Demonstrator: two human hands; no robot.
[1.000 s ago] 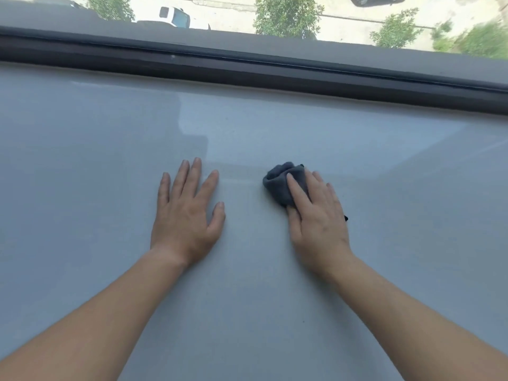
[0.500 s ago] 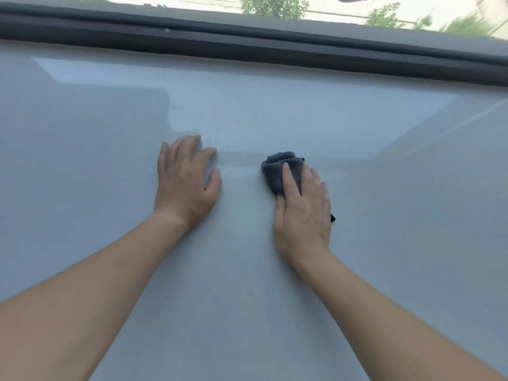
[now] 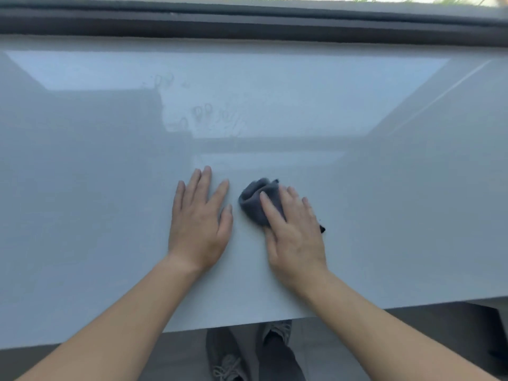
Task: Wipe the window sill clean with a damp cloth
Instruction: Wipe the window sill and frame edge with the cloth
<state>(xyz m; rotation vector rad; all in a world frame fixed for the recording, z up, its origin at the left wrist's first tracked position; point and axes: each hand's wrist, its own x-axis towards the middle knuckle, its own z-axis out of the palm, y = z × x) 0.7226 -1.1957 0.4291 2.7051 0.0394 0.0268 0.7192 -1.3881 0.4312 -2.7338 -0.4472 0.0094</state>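
A wide, glossy pale grey window sill (image 3: 384, 188) fills most of the view. My right hand (image 3: 294, 232) presses a bunched dark grey cloth (image 3: 254, 200) flat against the sill near its middle; the cloth pokes out past my fingertips, and a small dark corner shows by my little finger. My left hand (image 3: 199, 218) lies flat on the sill just left of the cloth, fingers spread, holding nothing. Faint finger smudges (image 3: 203, 116) mark the sill farther back.
A dark window frame (image 3: 247, 23) runs along the far edge of the sill, with greenery outside. The sill's near edge (image 3: 357, 309) crosses the bottom of the view; below it are my grey shoes (image 3: 228, 353) on a dark floor.
Both hands and the cloth have pulled back toward the sill's near edge. The view has tilted down, so the front edge, floor and shoes now show. Smudges appear where my left hand rested.
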